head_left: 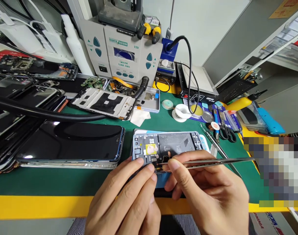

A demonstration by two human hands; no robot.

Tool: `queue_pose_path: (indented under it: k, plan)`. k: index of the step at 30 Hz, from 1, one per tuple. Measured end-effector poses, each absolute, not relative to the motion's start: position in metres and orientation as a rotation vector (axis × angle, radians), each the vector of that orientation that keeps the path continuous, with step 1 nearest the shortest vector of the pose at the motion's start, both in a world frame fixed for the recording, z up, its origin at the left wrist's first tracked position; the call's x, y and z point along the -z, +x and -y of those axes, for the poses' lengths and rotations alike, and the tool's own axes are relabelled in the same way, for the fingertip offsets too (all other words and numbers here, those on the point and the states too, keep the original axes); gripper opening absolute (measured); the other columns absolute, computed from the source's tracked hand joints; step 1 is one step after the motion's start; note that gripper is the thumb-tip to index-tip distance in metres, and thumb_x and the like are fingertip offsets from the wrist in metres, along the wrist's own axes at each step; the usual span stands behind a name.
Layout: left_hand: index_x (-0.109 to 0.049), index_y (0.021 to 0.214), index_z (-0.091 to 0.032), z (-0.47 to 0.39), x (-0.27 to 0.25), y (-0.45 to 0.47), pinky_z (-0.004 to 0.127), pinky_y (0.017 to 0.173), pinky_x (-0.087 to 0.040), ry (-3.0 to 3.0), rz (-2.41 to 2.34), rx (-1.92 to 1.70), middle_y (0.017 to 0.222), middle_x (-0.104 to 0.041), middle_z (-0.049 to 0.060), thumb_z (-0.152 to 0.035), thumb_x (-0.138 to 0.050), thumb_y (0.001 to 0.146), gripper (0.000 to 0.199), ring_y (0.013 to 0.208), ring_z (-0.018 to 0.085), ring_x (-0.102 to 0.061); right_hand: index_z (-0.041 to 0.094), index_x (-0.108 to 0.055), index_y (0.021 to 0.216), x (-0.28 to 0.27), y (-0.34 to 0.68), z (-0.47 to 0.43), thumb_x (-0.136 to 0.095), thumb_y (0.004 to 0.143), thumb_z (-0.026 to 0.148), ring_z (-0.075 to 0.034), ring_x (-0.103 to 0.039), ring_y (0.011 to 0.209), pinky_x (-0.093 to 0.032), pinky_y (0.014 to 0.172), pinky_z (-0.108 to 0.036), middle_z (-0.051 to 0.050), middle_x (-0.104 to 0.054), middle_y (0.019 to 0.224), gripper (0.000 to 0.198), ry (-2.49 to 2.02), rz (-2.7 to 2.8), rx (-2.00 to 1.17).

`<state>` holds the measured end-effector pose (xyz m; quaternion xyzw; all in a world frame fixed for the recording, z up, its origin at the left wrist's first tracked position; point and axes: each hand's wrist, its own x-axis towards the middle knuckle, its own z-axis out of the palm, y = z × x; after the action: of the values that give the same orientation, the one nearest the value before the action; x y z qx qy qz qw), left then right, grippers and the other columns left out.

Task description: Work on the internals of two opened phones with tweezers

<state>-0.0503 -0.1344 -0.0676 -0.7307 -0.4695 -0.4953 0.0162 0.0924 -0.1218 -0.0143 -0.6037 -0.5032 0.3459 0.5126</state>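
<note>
An opened phone frame [173, 143] lies tilted above a blue-edged surface, its inside facing up, with a yellow-edged square patch and small parts showing. My left hand [129, 199] holds its near left edge, the fingertips laid over the rim and the thumb partly hidden beneath. Between the thumb and fingers of my right hand [207, 189] is a pair of tweezers [220, 161]. Their tips reach into the near edge of the phone frame, close to my left fingertips. What the tips touch there is too small to make out.
On the left, a dark-screened phone [73, 140] lies beside stacked phone parts, crossed by a thick black hose [53, 112]. Behind stands a hot-air station [125, 52]. A solder spool [181, 112], scissors [227, 130] and another pair of tweezers [219, 147] lie to the right on the green mat [53, 182].
</note>
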Motion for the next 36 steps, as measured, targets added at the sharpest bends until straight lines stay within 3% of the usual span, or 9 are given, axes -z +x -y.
queue_pose_path:
  k: [6,12,16,21,36]
  plan:
    - [-0.075,0.091,-0.017,0.132,0.065,-0.046,0.032,0.095,-0.061,-2.174,1.447,1.61,0.097,-0.08,-0.002,0.009,-0.06,0.071,0.036,0.107,0.017,-0.071,0.019,-0.073,0.082,0.014,0.103,0.122,-0.074,0.089,0.021,-0.013,-0.067,0.044,-0.059,0.043,-0.019,0.001,-0.072,0.063,0.006,-1.424,1.216,-0.937]
    - [-0.075,0.093,-0.016,0.133,0.066,-0.044,0.034,0.094,-0.062,-2.211,1.479,1.575,0.099,-0.08,-0.002,0.01,-0.061,0.07,0.038,0.107,0.018,-0.071,0.021,-0.074,0.074,0.01,0.098,0.122,-0.076,0.086,0.025,-0.011,-0.067,0.043,-0.059,0.043,-0.019,-0.001,-0.074,0.072,0.013,-1.433,1.181,-0.851]
    - [-0.075,0.094,-0.016,0.135,0.067,-0.047,0.035,0.095,-0.061,-2.217,1.459,1.565,0.099,-0.08,-0.002,0.009,-0.061,0.069,0.037,0.108,0.019,-0.071,0.021,-0.075,0.072,0.011,0.094,0.124,-0.079,0.083,0.031,-0.012,-0.065,0.043,-0.056,0.042,-0.018,0.0,-0.071,0.06,0.015,-1.551,1.064,-0.83]
    - [-0.075,0.099,-0.016,0.136,0.071,-0.049,0.04,0.098,-0.06,-2.273,1.479,1.554,0.105,-0.079,-0.002,0.01,-0.062,0.065,0.044,0.111,0.021,-0.07,0.021,-0.075,0.073,0.012,0.093,0.123,-0.079,0.082,0.029,-0.012,-0.065,0.041,-0.055,0.039,-0.018,0.0,-0.072,0.062,0.013,-1.525,1.116,-0.832]
    - [-0.075,0.098,-0.018,0.139,0.067,-0.044,0.043,0.096,-0.06,-2.223,1.629,1.571,0.102,-0.079,-0.003,0.009,-0.063,0.069,0.041,0.11,0.021,-0.07,0.021,-0.076,0.072,0.013,0.091,0.122,-0.08,0.081,0.022,-0.012,-0.065,0.042,-0.054,0.039,-0.017,0.002,-0.073,0.063,0.01,-1.512,1.14,-0.762]
